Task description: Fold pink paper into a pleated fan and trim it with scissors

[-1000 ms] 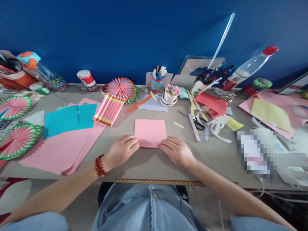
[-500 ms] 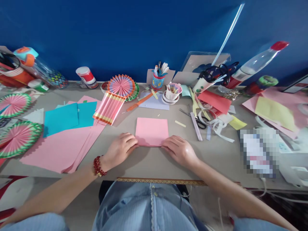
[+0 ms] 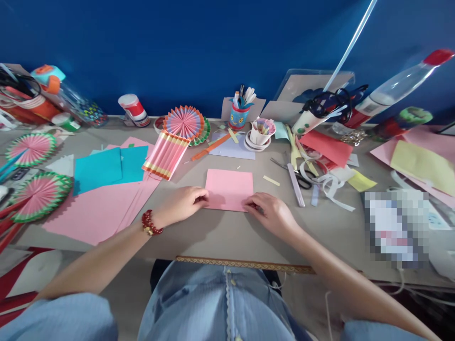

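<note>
A folded sheet of pink paper (image 3: 229,190) lies flat on the desk in front of me. My left hand (image 3: 192,201) is at its lower left edge, thumb and fingers drawn together on the paper. At the lower right corner, my right hand (image 3: 268,208) has its fingertips closed on the edge, with the thumb bent in below. A thin cream paper strip (image 3: 271,180) lies just right of the sheet. Beyond it are black-handled scissors (image 3: 304,180) and a pale lilac stick-like piece (image 3: 296,185).
On the left lie pink sheets (image 3: 95,213), blue paper (image 3: 97,171) and pleated paper fans (image 3: 40,196). A pleated strip (image 3: 166,155) and a round rosette (image 3: 183,122) sit behind. A pen cup (image 3: 239,116), a paper cup (image 3: 262,131) and a bottle (image 3: 398,90) stand along the blue wall.
Both hands have lifted slightly and their fingers are more curled at the paper's edges. The whole view has shifted a little, so the desk items appear farther right.
</note>
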A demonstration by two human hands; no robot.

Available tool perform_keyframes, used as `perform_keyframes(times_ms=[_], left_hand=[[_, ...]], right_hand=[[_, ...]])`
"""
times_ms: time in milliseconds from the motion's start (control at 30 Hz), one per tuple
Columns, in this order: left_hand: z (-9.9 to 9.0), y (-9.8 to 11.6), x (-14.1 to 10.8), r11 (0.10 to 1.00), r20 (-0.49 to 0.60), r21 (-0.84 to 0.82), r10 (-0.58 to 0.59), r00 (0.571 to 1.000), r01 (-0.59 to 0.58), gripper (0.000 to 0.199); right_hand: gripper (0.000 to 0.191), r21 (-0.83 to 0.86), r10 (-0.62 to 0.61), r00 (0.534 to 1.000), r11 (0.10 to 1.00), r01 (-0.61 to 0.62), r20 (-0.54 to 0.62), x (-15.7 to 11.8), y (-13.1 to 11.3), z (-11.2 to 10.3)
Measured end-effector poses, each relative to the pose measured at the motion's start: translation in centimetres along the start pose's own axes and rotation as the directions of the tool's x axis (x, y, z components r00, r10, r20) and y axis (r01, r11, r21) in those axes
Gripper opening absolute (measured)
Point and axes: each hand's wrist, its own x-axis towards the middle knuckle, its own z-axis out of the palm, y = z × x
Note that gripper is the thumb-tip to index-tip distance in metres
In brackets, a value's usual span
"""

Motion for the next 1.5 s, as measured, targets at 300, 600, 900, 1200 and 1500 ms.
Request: perform_keyframes(times_ms=[300, 600, 900, 1200, 1500], left_hand=[[-0.1, -0.8, 0.9, 0.999, 0.022, 0.035, 0.029, 0.999, -0.030, 0.016], [-0.2, -1.3, 1.4, 0.998, 0.047, 0.037, 0.049, 0.998, -0.051, 0.012], [0.5, -1.2, 1.1, 0.997, 0.003, 0.066, 0.044, 0.999, -0.044, 0.014], [0.5, -0.9, 1.0, 0.996, 0.002, 0.086, 0.032, 0.999, -0.032, 0.014], [0.3, -1.1, 1.1, 0.996, 0.048, 0.087, 0.021, 0.999, -0.025, 0.017]], right_hand=[[0.014, 0.003, 0.038, 0.996, 0.999, -0.039, 0.075, 0.8, -0.4, -0.7], [0.014, -0.006, 0.046, 0.992, 0.999, -0.045, 0.117, 1.1, -0.3, -0.8], [0.013, -0.002, 0.040, 0.992, 0.999, -0.040, 0.122, 1.1, -0.1, -0.7], [0.012, 0.088, 0.013, 0.990, 0.996, -0.026, 0.141, 1.1, 0.4, -1.1], [0.013, 0.150, 0.001, 0.986, 0.988, -0.026, 0.167, 1.5, 1.5, -1.4]])
